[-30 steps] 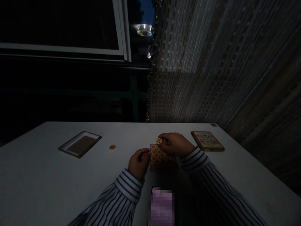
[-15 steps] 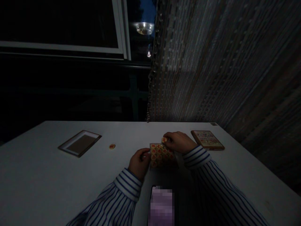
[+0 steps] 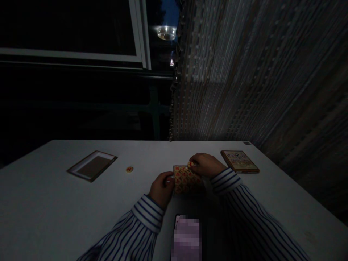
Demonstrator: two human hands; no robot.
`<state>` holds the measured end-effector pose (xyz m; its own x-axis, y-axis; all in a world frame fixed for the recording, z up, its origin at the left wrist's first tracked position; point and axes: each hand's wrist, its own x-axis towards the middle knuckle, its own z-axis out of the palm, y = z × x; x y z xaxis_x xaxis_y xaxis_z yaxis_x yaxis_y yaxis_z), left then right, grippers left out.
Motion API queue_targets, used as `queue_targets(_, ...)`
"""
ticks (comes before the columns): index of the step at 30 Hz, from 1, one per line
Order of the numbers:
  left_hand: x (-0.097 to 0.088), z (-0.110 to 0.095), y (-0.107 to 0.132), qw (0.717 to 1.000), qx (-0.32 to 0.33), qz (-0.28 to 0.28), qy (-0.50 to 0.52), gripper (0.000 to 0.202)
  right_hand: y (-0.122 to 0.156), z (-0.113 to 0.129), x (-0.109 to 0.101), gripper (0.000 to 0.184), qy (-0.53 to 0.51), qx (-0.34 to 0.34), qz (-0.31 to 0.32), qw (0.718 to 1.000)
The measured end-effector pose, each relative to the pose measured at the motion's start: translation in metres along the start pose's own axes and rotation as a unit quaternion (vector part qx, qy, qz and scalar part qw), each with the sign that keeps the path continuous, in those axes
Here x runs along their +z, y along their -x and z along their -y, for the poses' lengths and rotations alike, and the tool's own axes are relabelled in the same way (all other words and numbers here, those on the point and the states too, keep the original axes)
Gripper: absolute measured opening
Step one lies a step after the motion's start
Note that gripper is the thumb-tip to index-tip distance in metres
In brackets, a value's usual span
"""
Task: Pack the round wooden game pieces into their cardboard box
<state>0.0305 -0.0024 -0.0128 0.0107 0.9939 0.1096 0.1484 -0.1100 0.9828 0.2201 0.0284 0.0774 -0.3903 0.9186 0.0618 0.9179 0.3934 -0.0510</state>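
Observation:
A small square tray of round yellow pieces with red marks (image 3: 182, 178) lies on the white table (image 3: 54, 210) in front of me. My left hand (image 3: 161, 189) is curled against the tray's left edge, fingers closed on it. My right hand (image 3: 207, 165) pinches one round yellow piece (image 3: 191, 164) at the tray's far right corner. Both sleeves are white with dark stripes.
A single round yellow piece (image 3: 129, 169) lies alone to the left. Further left is an open shallow box (image 3: 92, 165). A printed box lid (image 3: 239, 161) lies at the right. A phone (image 3: 187, 237) sits near me. A bead curtain (image 3: 244, 72) hangs behind.
My right hand has carried the round piece from the tray's far left side to its far right corner and lowered it. My left hand stayed on the tray's edge.

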Motion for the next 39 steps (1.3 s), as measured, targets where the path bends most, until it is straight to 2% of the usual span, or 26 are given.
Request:
queue_targets(14,-0.001,0.014,-0.004,0.997,0.036,0.018,-0.068,0.027,-0.003,0.000,0.004,0.031,0.037,0.019,0.071,0.997)
queue_targets(24,0.000,0.023,-0.006,0.997,0.044,0.018,-0.058,0.027,-0.004,-0.001,0.008,0.028,0.062,0.002,0.086,0.994)
queue_targets(39,-0.002,0.007,-0.003,0.995,0.050,0.023,-0.088,0.025,-0.004,-0.001,0.011,0.027,0.069,-0.008,0.077,0.995)
